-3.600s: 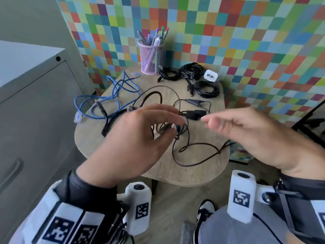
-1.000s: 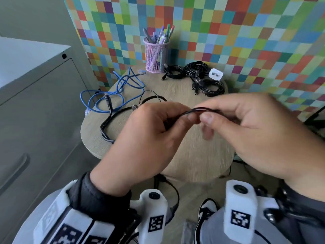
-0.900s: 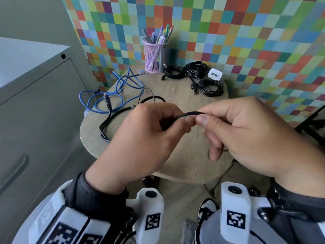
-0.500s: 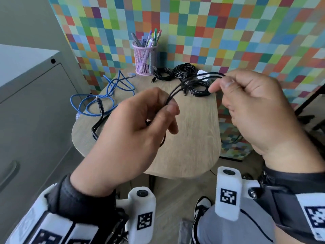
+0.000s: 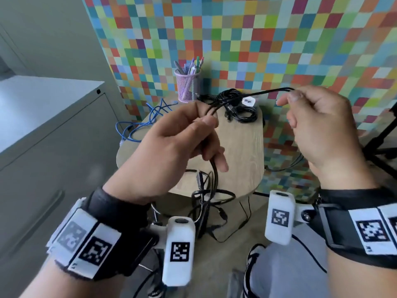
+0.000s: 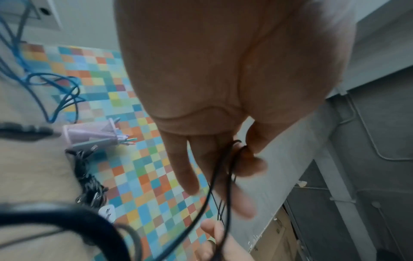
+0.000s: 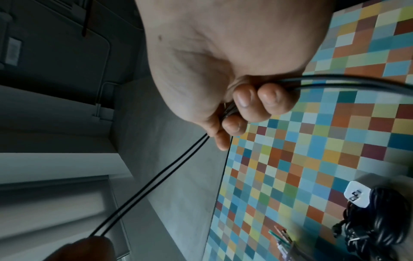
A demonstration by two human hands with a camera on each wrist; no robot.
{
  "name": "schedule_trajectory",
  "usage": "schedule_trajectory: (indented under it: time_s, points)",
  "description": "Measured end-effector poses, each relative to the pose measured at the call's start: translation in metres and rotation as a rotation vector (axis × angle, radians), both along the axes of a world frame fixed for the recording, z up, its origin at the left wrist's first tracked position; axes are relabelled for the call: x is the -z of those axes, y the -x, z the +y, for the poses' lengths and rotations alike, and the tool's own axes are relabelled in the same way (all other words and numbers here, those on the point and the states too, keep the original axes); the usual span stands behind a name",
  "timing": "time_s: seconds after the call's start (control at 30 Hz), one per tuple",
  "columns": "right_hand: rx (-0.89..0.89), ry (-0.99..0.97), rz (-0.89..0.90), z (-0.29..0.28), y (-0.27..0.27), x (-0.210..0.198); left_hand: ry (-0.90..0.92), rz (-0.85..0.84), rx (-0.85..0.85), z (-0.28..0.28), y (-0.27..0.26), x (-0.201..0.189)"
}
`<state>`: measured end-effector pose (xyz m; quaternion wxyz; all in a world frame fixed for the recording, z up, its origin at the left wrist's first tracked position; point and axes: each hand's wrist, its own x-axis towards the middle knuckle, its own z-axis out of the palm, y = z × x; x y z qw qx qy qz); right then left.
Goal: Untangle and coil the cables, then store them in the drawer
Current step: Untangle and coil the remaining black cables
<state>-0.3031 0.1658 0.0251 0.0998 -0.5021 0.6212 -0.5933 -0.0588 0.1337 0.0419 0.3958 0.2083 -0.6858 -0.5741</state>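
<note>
We see the left hand (image 5: 171,151) pinching a thin black cable (image 5: 253,94) between thumb and forefinger, the remaining fingers loosely extended. The right hand (image 5: 322,134) has its fingers curled round the same cable, which runs as a doubled strand taut between the two hands above the round wooden table (image 5: 240,151). The rest of the cable hangs in a tangle (image 5: 206,201) below the left hand, in front of the table edge.

On the table we count one loose blue cable (image 5: 139,127) at the left, a heap of coiled black cables (image 5: 238,110) with one white plug adapter (image 5: 248,101) at the back, and one pink mesh pen cup (image 5: 187,86). A grey cabinet (image 5: 43,147) stands left of the table; a chequered multicolour wall (image 5: 257,39) rises behind.
</note>
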Motion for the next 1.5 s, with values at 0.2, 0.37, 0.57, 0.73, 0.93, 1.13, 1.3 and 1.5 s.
schedule_trajectory:
  time_s: [0.2,0.37,0.57,0.73,0.93,1.13,1.3,1.5]
  points:
    - [-0.167,-0.426,0.192,0.001,0.002,0.01,-0.169,0.11,-0.124,-0.026,0.003,0.025]
    - [-0.189,-0.422,0.306,-0.008,-0.018,0.018,-0.205,0.109,-0.19,-0.04,0.015,0.05]
    - [-0.479,-0.352,0.329,0.009,-0.05,-0.006,-0.167,0.122,-0.191,-0.05,0.014,0.045]
    - [-0.555,-0.496,0.46,-0.002,-0.074,0.022,-0.065,0.098,-0.129,-0.042,0.01,0.033]
    - [-0.565,-0.287,-0.133,-0.02,-0.059,0.029,-0.062,0.11,-0.089,-0.03,0.003,0.032]
    - [-0.229,-0.411,0.275,-0.045,-0.062,0.054,-0.182,0.152,-0.111,-0.026,-0.005,0.045]
    - [-0.455,-0.618,0.462,-0.044,-0.103,0.054,-0.154,0.178,-0.095,-0.021,-0.01,0.043]
    - [-0.539,-0.545,0.346,-0.044,-0.123,0.058,-0.138,0.177,-0.096,-0.021,-0.019,0.042]
